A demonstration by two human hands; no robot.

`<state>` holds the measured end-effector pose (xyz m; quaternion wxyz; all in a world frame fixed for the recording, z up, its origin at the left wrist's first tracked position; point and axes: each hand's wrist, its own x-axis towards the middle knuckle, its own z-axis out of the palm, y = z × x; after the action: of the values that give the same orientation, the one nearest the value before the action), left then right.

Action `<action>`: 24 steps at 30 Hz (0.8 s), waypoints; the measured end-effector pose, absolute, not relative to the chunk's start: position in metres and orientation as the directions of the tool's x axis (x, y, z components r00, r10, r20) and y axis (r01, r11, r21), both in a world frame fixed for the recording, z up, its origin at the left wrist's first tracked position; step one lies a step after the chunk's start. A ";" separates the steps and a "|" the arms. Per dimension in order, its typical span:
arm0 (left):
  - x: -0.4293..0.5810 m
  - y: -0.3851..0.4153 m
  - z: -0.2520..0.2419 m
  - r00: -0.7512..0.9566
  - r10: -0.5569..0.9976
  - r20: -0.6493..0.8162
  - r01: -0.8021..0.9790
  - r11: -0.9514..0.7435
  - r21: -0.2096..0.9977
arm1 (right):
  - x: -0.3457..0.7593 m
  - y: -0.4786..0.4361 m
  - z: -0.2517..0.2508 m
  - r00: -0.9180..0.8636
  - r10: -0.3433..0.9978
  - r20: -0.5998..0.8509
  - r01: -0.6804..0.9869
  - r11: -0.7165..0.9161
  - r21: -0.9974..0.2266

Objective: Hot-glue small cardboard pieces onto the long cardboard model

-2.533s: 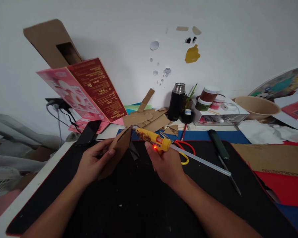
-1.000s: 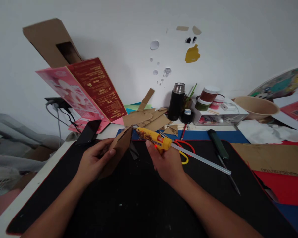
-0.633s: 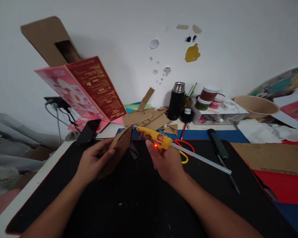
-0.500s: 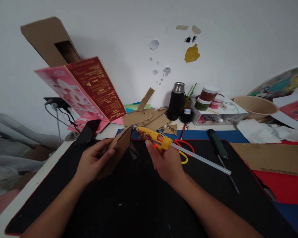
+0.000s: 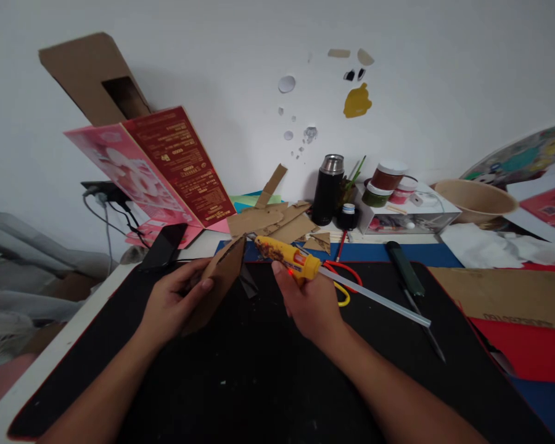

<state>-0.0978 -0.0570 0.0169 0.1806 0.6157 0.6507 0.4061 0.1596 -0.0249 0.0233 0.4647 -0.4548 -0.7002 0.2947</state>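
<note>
My left hand (image 5: 176,299) grips a piece of brown cardboard (image 5: 222,277), held tilted above the black mat with its edge facing up. In my right hand (image 5: 309,302) is a yellow hot glue gun (image 5: 284,254), its front stained brown and a small red light glowing on its side. The gun's nozzle points left, at the upper corner of the cardboard; whether they touch I cannot tell. A long clear glue stick (image 5: 379,298) juts from the back of the gun. Scissors (image 5: 351,277) with red and yellow handles lie behind my right hand, partly hidden.
The black mat (image 5: 259,382) covers the desk. Cardboard scraps (image 5: 268,219), a black thermos (image 5: 328,188) and paint jars (image 5: 388,176) stand along the wall. A phone (image 5: 164,246) lies at left. A green-handled cutter (image 5: 404,268) and a pointed tool (image 5: 428,333) lie at right.
</note>
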 end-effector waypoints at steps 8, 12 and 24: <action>-0.098 -0.056 0.017 -0.170 0.949 0.267 0.652 -0.095 0.752 | 0.159 -0.023 0.020 -0.154 0.907 0.393 0.360 0.422 -0.832; -0.098 -0.056 0.017 -0.174 0.949 0.264 0.637 -0.096 0.765 | 0.158 -0.023 0.020 -0.139 0.894 0.426 0.347 0.447 -0.824; -0.099 -0.057 0.018 -0.147 0.943 0.299 0.675 -0.125 0.727 | 0.159 -0.024 0.015 -0.197 0.894 0.402 0.336 0.447 -0.829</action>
<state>-0.0989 -0.0567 0.0184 0.1658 0.6317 0.6402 0.4045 0.1591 -0.0242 0.0149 0.4640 -0.4316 -0.7128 0.3005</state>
